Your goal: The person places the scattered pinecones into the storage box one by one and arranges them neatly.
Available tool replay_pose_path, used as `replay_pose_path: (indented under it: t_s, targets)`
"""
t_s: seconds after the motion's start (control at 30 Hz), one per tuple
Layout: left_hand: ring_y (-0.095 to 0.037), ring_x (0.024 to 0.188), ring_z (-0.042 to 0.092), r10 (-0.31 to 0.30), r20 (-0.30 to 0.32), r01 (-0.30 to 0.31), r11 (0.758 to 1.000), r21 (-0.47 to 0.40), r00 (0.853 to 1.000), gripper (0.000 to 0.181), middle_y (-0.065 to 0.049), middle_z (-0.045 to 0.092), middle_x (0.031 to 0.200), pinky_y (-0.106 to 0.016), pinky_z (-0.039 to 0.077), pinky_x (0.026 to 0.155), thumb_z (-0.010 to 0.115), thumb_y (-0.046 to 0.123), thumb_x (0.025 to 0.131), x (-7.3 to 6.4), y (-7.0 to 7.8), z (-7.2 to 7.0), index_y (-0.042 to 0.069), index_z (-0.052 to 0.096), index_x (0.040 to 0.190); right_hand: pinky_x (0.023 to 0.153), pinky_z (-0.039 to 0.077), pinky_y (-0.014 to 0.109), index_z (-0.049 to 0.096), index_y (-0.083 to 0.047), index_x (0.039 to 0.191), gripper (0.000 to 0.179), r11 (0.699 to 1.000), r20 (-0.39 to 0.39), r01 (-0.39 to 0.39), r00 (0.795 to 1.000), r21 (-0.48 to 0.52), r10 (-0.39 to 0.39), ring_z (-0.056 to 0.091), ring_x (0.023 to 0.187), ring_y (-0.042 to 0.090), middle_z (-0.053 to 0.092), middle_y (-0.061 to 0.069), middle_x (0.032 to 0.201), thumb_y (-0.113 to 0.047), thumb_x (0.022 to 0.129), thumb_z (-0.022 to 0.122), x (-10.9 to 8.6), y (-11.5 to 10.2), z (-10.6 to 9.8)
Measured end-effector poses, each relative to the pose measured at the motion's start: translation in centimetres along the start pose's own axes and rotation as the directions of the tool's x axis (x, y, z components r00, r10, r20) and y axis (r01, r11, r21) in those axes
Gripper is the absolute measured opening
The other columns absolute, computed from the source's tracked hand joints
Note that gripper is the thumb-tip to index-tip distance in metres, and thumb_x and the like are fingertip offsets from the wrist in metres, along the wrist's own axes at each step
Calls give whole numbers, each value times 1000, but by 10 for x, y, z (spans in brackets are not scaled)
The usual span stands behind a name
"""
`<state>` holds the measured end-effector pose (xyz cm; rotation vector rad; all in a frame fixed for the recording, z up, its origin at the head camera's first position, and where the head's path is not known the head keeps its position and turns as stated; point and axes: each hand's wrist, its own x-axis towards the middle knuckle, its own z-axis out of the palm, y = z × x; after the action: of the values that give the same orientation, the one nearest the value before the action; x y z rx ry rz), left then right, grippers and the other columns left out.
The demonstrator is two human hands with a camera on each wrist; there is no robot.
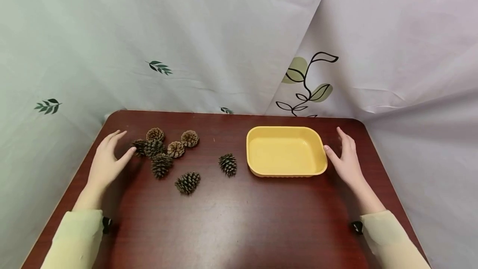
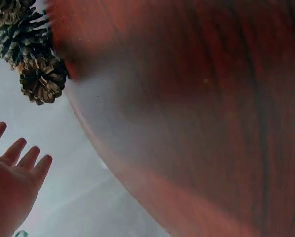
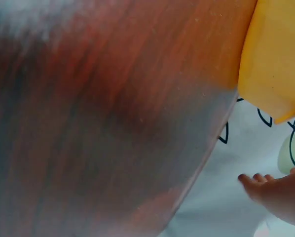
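My left hand [image 1: 105,162] is held over the left side of the table with its fingers spread and nothing in it. Its thumb points at a cluster of brown pine cones [image 1: 154,149], and the left wrist view shows the nearest pine cone [image 2: 43,80] beyond the fingers. On the right, my right hand [image 1: 348,160] is also empty, thumb tip right at the rim of a yellow rectangular basin [image 1: 285,152]. Nothing lies inside the basin. Two pine cones stand apart from the cluster, one toward the front [image 1: 188,183] and one [image 1: 228,165] left of the basin.
The dark red wooden table [image 1: 239,223] has rounded far corners. Behind it and along both sides hangs a pale cloth [image 1: 224,32] with printed leaves. Dark bands [image 1: 107,224] show at the cuffs of both light sleeves.
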<state>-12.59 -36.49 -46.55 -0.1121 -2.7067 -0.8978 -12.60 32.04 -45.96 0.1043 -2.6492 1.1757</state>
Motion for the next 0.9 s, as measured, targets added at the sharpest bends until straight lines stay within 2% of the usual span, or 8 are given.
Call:
replay_pose_path:
  t_s: [0.23, 0.27, 0.33, 0.43, 0.57, 0.7, 0.8, 0.9]
  targets:
    - [-61, 144, 37, -115, 40, 118, 991, -64, 993, 66, -38, 43, 157, -80, 32, 111, 72, 24, 101, 1, -10, -1, 0, 46, 158, 119, 33, 74, 22, 2, 167, 74, 978, 70, -94, 994, 185, 82, 37, 148, 55, 30, 37, 162, -6, 105, 62, 3, 7, 4]
    - [-61, 144, 37, -132, 53, 136, 988, -69, 990, 68, -38, 43, 157, -80, 33, 110, 73, 24, 101, 1, -10, -1, 1, 45, 159, 125, 36, 64, 21, 2, 167, 74, 974, 82, -107, 992, 201, 92, 37, 148, 54, 31, 37, 163, -6, 105, 61, 3, 8, 4]
    - [-61, 142, 41, -166, 85, 173, 982, -78, 982, 72, -36, 42, 158, -57, 45, 116, 75, 25, 100, 1, -11, -3, 4, 43, 161, 129, 38, 36, 20, 3, 167, 72, 964, 104, -126, 989, 234, 104, 37, 149, 53, 32, 36, 163, -6, 106, 58, 3, 10, 5]
    - [-58, 137, 49, -188, 120, 198, 977, -79, 975, 76, -34, 45, 158, -15, 47, 98, 78, 27, 98, 1, -14, -4, 6, 41, 162, 108, 35, 1, 20, 2, 167, 69, 946, 136, -150, 984, 288, 114, 36, 149, 51, 33, 35, 164, -7, 108, 54, 4, 11, 6]
    - [-6, 123, 64, -183, 137, 195, 978, -76, 974, 78, -34, 52, 152, -1, 37, 78, 83, 27, 95, 2, -17, -2, 8, 45, 160, 98, 35, -4, 17, 3, 168, 67, 920, 186, -178, 975, 348, 119, 40, 147, 41, 32, 34, 163, -8, 111, 51, 5, 13, 8]
    - [31, 103, 38, -142, 153, 158, 983, -99, 978, 77, -35, 55, 148, 0, 38, 80, 86, 23, 92, 1, -19, 1, 6, 48, 158, 98, 38, -2, 15, 5, 167, 66, 891, 234, -217, 964, 399, 130, 45, 135, 8, 31, 36, 163, -10, 112, 48, 6, 15, 10]
    - [28, 106, 42, -102, 161, 120, 987, -106, 982, 75, -35, 57, 145, 4, 38, 82, 87, 17, 91, 2, -18, 4, 2, 50, 155, 97, 40, 0, 12, 5, 167, 66, 848, 276, -264, 950, 460, 146, 42, 124, -6, 26, 36, 165, -13, 113, 46, 6, 16, 11]
    - [-4, 120, 65, -72, 168, 87, 993, -84, 983, 74, -34, 57, 145, 3, 39, 84, 87, 13, 89, 3, -17, 7, 0, 52, 153, 98, 43, 3, 9, 5, 168, 68, 782, 314, -311, 937, 540, 156, 45, 123, -7, 27, 29, 163, -16, 113, 44, 6, 18, 13]
